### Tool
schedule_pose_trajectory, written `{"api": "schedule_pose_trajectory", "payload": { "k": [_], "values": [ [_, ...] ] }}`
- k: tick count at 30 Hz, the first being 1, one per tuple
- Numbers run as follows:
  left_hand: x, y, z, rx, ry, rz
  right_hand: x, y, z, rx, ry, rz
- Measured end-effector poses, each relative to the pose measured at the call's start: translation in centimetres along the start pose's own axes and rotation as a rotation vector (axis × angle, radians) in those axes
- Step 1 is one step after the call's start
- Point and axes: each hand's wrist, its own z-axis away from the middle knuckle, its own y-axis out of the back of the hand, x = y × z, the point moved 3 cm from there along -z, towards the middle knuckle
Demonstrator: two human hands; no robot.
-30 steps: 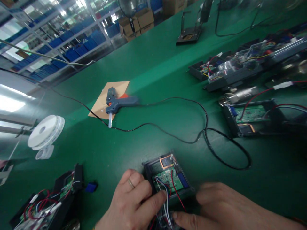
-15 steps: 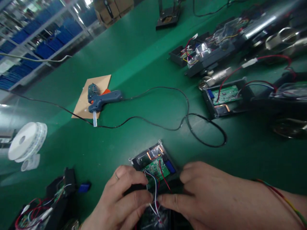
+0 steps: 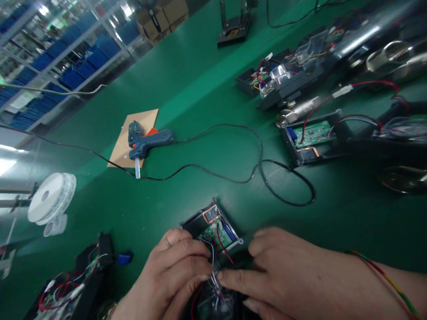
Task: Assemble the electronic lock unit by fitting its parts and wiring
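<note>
Both hands low at the near edge of the green bench, meeting over a small black housing with a green circuit board inside. Left hand curled, fingertips pressed together on the thin white and blue wires running off the board; ring visible on one finger. Right hand coming from the other side of the housing, forefinger and thumb closed toward the same wire bundle, tips almost touching the left hand's; whether actually pinching a wire, cannot tell. Red wire looping across the board between the two hands. Coloured cord around the right wrist.

Beyond the housing, a black cable looping across the bench. Farther beyond and to the left of the housing, a blue glue gun lying on a brown card. Well left of the housing, a white tape roll. Just left of the left hand, another black unit with red wiring and a small blue part. Right of and beyond the housing, a second open housing with board, more wired assemblies behind it.
</note>
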Motion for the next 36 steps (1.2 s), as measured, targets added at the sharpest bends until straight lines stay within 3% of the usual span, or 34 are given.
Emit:
{"api": "schedule_pose_trajectory", "payload": {
  "k": [9, 13, 21, 29, 36],
  "values": [
    [-1.4, -0.9, 0.7, -0.068, 0.007, 0.038, 0.4, 0.1, 0.0, -0.067, -0.004, -0.028],
    [-1.4, -1.0, 0.6, -0.053, 0.031, 0.068, 0.5, 0.0, -0.1, -0.037, 0.006, -0.04],
    [-0.5, -0.5, 0.3, -0.057, 0.041, 0.097, 0.5, 0.2, -0.1, -0.057, -0.019, -0.025],
    [1.3, 0.7, -0.3, -0.037, 0.054, -0.031, 0.5, 0.1, 0.1, -0.104, -0.042, -0.059],
    [1.5, 0.7, -0.1, -0.063, 0.065, -0.008, 0.6, 0.3, -0.2, -0.208, -0.057, -0.131]
  ]
}}
